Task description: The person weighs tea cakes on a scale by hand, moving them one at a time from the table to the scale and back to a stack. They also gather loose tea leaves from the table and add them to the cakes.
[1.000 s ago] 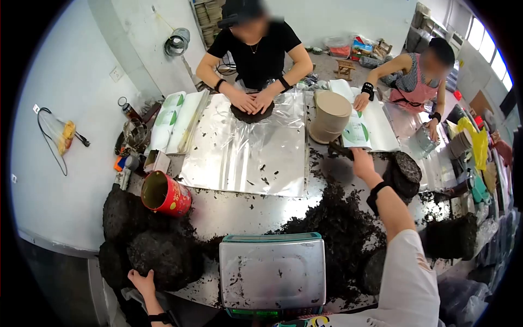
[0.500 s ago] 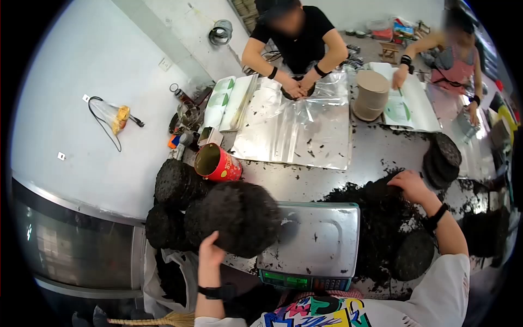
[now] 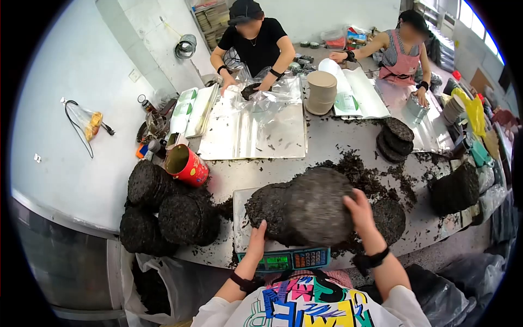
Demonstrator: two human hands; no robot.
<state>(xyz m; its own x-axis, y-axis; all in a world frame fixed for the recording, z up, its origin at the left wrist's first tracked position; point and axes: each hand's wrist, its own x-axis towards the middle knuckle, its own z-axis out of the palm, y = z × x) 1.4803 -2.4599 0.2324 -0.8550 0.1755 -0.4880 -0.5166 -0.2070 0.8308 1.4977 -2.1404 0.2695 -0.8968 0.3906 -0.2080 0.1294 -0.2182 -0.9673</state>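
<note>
Two dark, flaky, round pressed cakes overlap above the digital scale (image 3: 238,218). My left hand (image 3: 256,241) grips the near left edge of the left cake (image 3: 267,210), thumb on top and fingers mostly hidden. The right cake (image 3: 320,204), blurred by motion, lies over part of the left one. My right hand (image 3: 362,217) holds its right edge, with the thumb toward me and the fingers along the rim. Below the cakes, the scale's green display and keypad (image 3: 310,257) face me. Another dark round cake (image 3: 388,220) rests on the table beside my right hand.
Stacks of dark cakes (image 3: 188,218) stand at left near a red tin (image 3: 188,166); another stack (image 3: 395,139) is at right. Loose dark flakes (image 3: 362,174) litter the table. Across it, one person (image 3: 256,46) handles plastic film; another (image 3: 403,57) works by white sheets (image 3: 362,92).
My left hand has brought its cake rightward over the scale. My right hand has come from the flake pile to the scale with a cake. The view has shifted right.
</note>
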